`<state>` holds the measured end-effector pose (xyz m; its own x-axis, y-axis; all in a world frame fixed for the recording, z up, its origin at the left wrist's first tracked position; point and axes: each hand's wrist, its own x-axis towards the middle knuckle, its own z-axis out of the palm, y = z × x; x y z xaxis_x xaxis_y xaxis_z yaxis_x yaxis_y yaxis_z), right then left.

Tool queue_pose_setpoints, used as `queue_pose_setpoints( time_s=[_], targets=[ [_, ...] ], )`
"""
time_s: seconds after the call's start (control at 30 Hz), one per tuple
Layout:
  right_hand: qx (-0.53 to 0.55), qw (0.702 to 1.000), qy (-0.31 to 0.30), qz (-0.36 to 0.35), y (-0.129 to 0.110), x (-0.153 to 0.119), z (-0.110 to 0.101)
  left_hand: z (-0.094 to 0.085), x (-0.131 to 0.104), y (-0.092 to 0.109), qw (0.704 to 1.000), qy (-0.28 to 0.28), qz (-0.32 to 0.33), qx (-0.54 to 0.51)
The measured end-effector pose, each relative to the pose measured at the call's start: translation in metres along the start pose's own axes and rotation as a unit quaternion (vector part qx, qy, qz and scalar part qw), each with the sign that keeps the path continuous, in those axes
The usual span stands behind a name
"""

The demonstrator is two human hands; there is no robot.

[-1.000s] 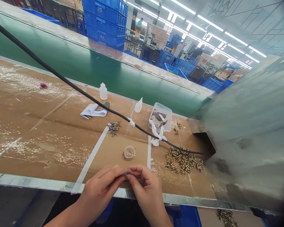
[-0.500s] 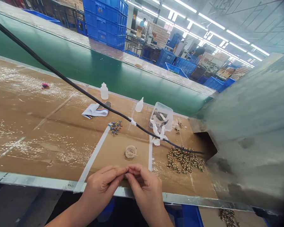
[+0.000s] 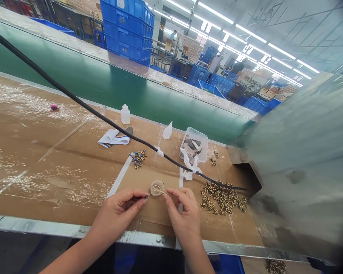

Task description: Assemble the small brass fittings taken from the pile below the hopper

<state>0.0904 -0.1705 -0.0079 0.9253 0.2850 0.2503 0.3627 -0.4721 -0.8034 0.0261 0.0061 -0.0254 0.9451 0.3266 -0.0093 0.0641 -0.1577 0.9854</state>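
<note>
My left hand (image 3: 121,207) is closed in a pinch on a small dark part (image 3: 146,196), too small to make out fully. My right hand (image 3: 185,209) has thumb and forefinger together on the outer end of a thin toothpick (image 3: 161,191). The toothpick's other end rests in a small round clear cup (image 3: 151,189), which stands on the cardboard just beyond both hands. Farther off to the left lies a small pile of blue and gold parts (image 3: 137,158). To the right of my right hand spreads a larger heap of small gold and dark parts (image 3: 224,198).
A black cable (image 3: 82,103) crosses above the bench. Two white squeeze bottles (image 3: 125,115), a folded striped cloth (image 3: 114,137) and a clear plastic box (image 3: 201,142) stand along the back, before the green conveyor (image 3: 97,78). A metal panel (image 3: 300,160) rises at the right.
My hands, together near the bench edge before, have parted. The left carries the small dark part forward and left; the right has reached forward and taken hold of the toothpick.
</note>
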Motion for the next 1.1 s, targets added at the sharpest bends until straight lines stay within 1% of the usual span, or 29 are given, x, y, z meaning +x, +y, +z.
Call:
queue_pose_setpoints(
  time_s=[0.13,0.37,0.5,0.67,0.73,0.93,1.1],
  targets=[
    [-0.006,1.0,-0.011,-0.009,-0.003,0.004,0.006,0.002,0.0,-0.004,1.0,-0.003,-0.019,-0.014],
    [-0.021,0.999,-0.005,-0.037,-0.008,0.007,0.006,0.002,-0.004,-0.005,1.0,-0.006,-0.01,0.024],
    [-0.024,0.999,-0.013,-0.04,-0.009,0.006,0.003,0.003,-0.005,-0.006,1.0,-0.004,-0.015,0.025],
    [0.003,0.999,0.027,-0.043,-0.013,0.004,-0.008,0.003,-0.006,-0.005,0.999,-0.01,-0.025,0.032],
    [0.017,0.998,0.032,-0.044,-0.017,0.003,-0.011,0.003,-0.006,-0.004,0.999,-0.01,-0.024,0.04],
    [0.012,0.998,0.0,-0.061,-0.029,-0.002,-0.011,0.001,-0.006,-0.001,0.998,-0.012,-0.003,0.056],
    [0.001,0.997,-0.006,-0.074,-0.031,-0.003,-0.008,0.002,-0.007,-0.001,0.996,-0.002,0.014,0.083]
  ],
)
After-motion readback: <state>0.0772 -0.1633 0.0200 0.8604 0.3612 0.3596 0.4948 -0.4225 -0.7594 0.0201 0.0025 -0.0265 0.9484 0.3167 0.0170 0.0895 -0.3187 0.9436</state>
